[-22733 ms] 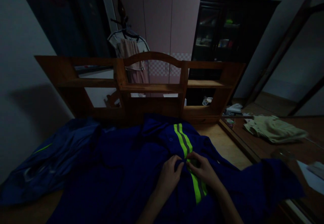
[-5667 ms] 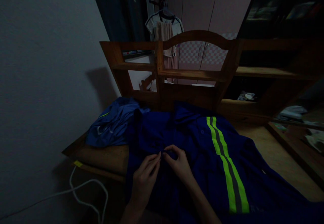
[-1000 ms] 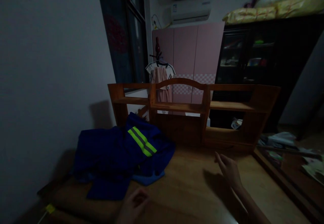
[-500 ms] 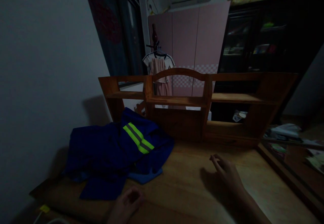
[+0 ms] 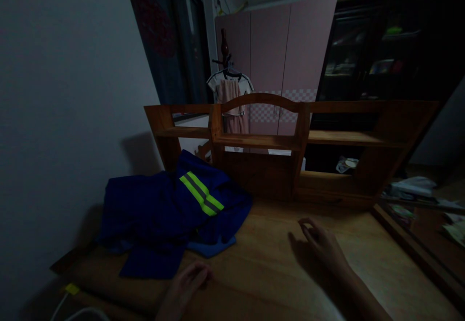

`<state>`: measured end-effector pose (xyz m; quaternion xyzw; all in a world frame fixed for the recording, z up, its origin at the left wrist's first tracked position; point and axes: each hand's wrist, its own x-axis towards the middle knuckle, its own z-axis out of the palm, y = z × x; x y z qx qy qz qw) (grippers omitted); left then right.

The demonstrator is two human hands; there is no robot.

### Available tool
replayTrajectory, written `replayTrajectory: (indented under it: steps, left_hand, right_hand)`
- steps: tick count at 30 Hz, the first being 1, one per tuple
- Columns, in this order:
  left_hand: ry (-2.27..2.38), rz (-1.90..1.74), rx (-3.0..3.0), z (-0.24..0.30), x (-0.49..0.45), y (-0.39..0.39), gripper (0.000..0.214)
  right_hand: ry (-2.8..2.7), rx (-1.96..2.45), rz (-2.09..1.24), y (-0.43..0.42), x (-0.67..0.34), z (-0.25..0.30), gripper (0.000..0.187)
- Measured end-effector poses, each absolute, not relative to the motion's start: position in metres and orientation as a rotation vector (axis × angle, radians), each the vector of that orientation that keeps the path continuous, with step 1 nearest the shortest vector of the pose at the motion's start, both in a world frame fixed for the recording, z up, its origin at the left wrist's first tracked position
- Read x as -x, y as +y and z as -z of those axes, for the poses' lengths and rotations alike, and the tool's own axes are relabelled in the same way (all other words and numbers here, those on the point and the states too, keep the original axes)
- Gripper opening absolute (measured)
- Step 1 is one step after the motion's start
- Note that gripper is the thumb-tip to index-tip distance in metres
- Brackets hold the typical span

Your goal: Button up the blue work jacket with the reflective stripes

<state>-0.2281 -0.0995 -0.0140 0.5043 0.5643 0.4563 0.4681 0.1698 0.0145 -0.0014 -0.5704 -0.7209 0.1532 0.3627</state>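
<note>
Heaped on the left of the wooden desktop point(image 5: 269, 272) is a dark blue garment point(image 5: 145, 209) with a yellow-green and grey reflective strip point(image 5: 201, 193). Under its front edge peeks a lighter blue cloth point(image 5: 214, 248). My left hand point(image 5: 191, 280) hovers just in front of the garment near the desk's front, fingers loosely bent and nothing held. Over the right half of the desktop is my right hand point(image 5: 321, 243), its thumb and bent fingers apart and empty, casting a shadow on the wood. Neither hand touches the garment.
A wooden shelf unit point(image 5: 257, 141) rises along the back of the desk. A white wall point(image 5: 72, 93) borders the left side. A white cable point(image 5: 87, 311) with a yellow tag point(image 5: 72, 289) lies at the front left. Papers and bags point(image 5: 414, 186) lie beyond the right edge.
My left hand has shifted slightly up and right, its thumb now nearer the fingers. The right hand has barely moved. The view has tilted slightly; the garment lies as before.
</note>
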Motion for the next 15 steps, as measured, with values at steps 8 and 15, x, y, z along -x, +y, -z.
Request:
replayTrajectory:
  steps: [8,15]
  left_hand:
    - [1.316,-1.163,-1.230,0.029,0.233,-0.096,0.033]
    - [1.613,-1.346,-1.559,-0.017,0.218,-0.080,0.041]
  right_hand:
    - [-1.923,1.476,-0.476,0.016,-0.170,0.003,0.044]
    - [-1.928,1.491,-0.454,0.020,-0.175,0.007,0.047]
